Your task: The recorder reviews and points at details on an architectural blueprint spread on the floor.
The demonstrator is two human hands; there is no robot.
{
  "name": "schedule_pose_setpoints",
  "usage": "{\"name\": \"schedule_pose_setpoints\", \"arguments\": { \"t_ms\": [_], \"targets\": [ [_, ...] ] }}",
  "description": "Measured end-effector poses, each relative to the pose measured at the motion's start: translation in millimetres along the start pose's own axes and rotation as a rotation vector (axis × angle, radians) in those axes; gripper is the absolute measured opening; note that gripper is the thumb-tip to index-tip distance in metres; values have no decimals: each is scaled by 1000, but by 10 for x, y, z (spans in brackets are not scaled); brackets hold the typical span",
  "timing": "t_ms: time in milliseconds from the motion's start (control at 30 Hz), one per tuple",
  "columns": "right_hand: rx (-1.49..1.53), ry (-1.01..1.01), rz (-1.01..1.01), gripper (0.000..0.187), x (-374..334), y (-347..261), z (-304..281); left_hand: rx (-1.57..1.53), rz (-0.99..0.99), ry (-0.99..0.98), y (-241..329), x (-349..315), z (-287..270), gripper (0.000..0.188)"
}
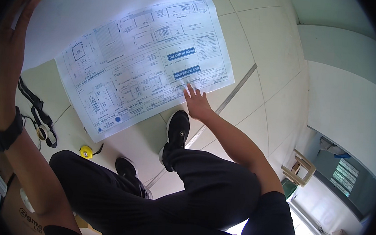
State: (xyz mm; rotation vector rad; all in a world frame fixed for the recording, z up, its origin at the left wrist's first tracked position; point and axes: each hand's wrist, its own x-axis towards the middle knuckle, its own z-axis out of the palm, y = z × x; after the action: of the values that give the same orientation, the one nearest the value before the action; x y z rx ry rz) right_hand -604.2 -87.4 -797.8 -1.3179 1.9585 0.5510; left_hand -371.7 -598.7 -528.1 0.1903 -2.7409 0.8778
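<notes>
A large white sheet of building plans point(143, 65) hangs spread in front of me above the tiled floor. Its top page point(95, 8) is turned up, showing a blank back. My left hand point(10, 41), with a black band on the wrist, is raised at the far left and holds the edge of that turned-up page, fingers stretched upward. Reaching forward, my right hand point(196, 102) has its fingers apart and their tips touch the lower edge of the plans, just below two blue labels.
A long metal ruler point(239, 84) lies on the floor tiles under the sheet. My black shoes point(178, 132) stand below it. A yellow tape measure point(86, 152), a black strap with a tape roll point(41, 126), a cardboard box point(17, 212) and a wooden stool point(301, 168) are nearby.
</notes>
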Motion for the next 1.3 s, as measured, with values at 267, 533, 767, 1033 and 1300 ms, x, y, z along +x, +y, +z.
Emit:
{"name": "schedule_pose_setpoints", "arguments": {
  "t_ms": [267,533,767,1033,1300],
  "targets": [
    [-9,-47,11,73,-15,-26,-75,-19,-15,48,67,-63,21,89],
    [-8,-50,5,76,18,-52,-60,-21,-21,17,67,-70,-77,61],
    [-5,-60,11,83,-8,-9,-50,-387,-496,67,355,109,-111,39],
    [-6,-40,4,79,16,-22,-15,-402,-464,68,330,80,-119,37],
    [-18,-58,0,82,12,-33,-41,-412,-543,9,412,121,-172,40]
  ]
}}
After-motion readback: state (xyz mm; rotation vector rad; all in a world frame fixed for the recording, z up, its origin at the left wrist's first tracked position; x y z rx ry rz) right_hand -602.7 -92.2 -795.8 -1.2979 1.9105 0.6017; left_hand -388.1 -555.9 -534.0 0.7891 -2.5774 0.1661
